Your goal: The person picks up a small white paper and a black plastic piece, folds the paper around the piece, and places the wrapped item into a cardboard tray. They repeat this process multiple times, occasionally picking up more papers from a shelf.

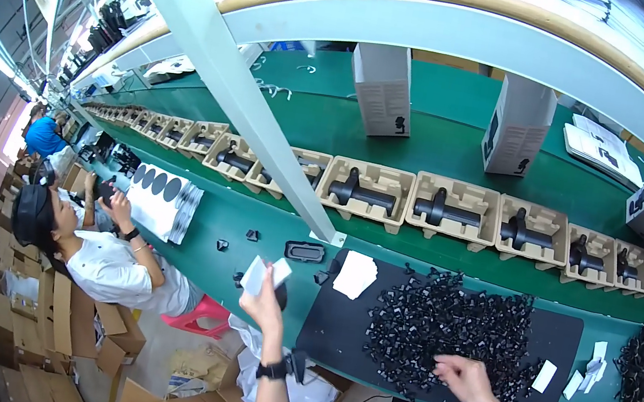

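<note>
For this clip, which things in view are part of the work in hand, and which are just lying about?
In use:
left hand holding a small white bag
right hand in the pile of small black parts
black mat

Lying about:
pulp trays on the belt
upright white boxes
cardboard boxes on the floor

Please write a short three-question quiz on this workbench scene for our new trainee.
1. True or false: the left hand holds a small white paper sachet raised above the green bench top.
2. What does the right hand touch? A) the pile of small black plastic clips B) an upright white carton C) a moulded pulp tray
3. What does the clip pile lie on?

Key: 1 true; 2 A; 3 the flat black mat.
</note>
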`<state>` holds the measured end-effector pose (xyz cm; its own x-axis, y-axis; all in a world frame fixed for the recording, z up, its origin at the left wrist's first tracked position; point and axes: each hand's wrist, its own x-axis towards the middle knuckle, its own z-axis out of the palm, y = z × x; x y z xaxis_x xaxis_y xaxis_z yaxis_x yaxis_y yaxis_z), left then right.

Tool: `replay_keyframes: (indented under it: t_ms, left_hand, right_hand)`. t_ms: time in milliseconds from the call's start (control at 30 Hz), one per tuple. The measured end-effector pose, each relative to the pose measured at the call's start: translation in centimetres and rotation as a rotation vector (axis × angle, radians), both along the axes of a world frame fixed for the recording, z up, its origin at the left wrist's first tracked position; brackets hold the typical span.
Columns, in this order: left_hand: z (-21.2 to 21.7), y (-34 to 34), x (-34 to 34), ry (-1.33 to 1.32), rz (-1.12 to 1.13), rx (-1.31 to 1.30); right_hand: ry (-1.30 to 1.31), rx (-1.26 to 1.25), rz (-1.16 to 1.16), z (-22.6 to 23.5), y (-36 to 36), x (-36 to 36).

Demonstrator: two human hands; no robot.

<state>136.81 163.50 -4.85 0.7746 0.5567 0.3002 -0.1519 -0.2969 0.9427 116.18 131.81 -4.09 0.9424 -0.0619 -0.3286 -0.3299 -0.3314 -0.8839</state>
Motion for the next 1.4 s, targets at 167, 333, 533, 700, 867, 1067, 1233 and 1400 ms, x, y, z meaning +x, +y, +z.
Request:
replay_keyframes:
  t_ms: [167, 333, 533, 700, 867, 1067, 1233, 1400]
  left_hand:
    - [8.1, -12.6, -9.7, 0.077, -0.105, -0.346]
    - [8.4, -24.7, -16.6, 0.157, -0.317, -0.680]
    - [8.0, -38.2, -22.1, 0.225, -0.747, -0.461]
    - [8.0, -48.0, -27.3, 0.366, -0.938, -0.058]
    - [6.8, -54.2, -28.5, 0.437, -0.904, 0.031]
    - [6.6, -57.3, -28.0, 0.379, -0.840, 0.098]
    - [6.8, -60.0, -28.5, 0.403, -0.840, 0.115]
    - [7.1, -61.0, -28.7, 0.435, -0.838, 0.205]
  right_hand:
    - [-0.321, -0.194, 0.161, 2.7, 5.4, 2.3]
    - [-0.230, -0.163, -0.221, 2.2, 2.1, 0.7]
    - [-0.490, -0.166, -0.610, 0.2, -15.7, -5.0]
    - [-0.617, -0.563, -1.021, -0.9, -39.4, -15.3]
    - [-0.609, -1.090, -1.146, -3.4, -65.2, -23.9]
    - [-0.102, -1.090, -1.052, -6.7, -80.8, -22.7]
    - [-0.031, -1.387, -0.908, -12.2, -84.5, -21.0]
    - [0.329, -1.329, -0.686, -11.2, -84.3, -19.6]
